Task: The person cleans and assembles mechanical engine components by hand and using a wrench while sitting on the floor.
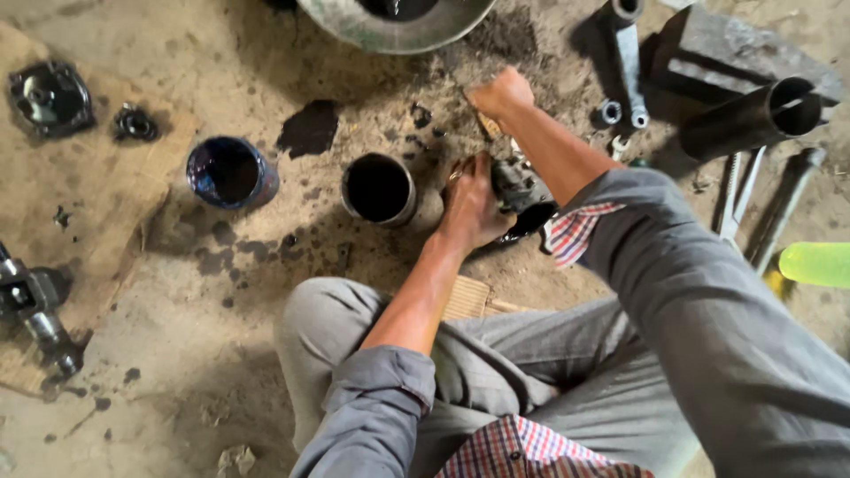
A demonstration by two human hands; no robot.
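Looking down from head height, the view took in a person in grey trousers squatting on an oil-stained dirt floor. The left hand [469,205] was wrapped around a small, greasy metal part [518,186], fingers clamped against its side, holding it just above the ground in front of the knees. The right hand [502,93] was closed in a fist a little farther out, gripping something slim — too hidden to name — with its forearm crossing above the part. Rolled-back grey sleeves showed a red checked lining.

Just left of the left hand stood a dark open tin [379,188] holding black liquid, and farther left a blue can [230,173], also open. A black oil patch [310,128] lay between and beyond them. The rim of a large metal basin [398,26] sat at the top edge. To the right lay a wrench [630,66], a black pipe [753,119] resting on a grey block [735,53], and a long bolt [784,208]. A yellow-green bottle [815,264] poked in at the right edge. On the far left — on flattened cardboard [88,204] — sat dark machine pieces, including a round housing [50,97].
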